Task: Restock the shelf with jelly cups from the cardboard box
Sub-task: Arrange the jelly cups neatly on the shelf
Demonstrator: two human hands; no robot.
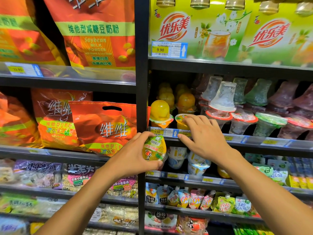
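A shop; price tags point(160, 49) line stocked shelves point(220, 67).

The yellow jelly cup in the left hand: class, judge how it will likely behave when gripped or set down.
The jelly cup looks like glossy thin plastic, so probably slippery in the left hand. Filled with jelly, likely heavy for its size. Tapered like the shelved cups, it may tip easily.

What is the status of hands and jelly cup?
Left hand grips orange jelly cup below price rail. Right hand touches shelved orange cup. Yellow cup stack beside it.
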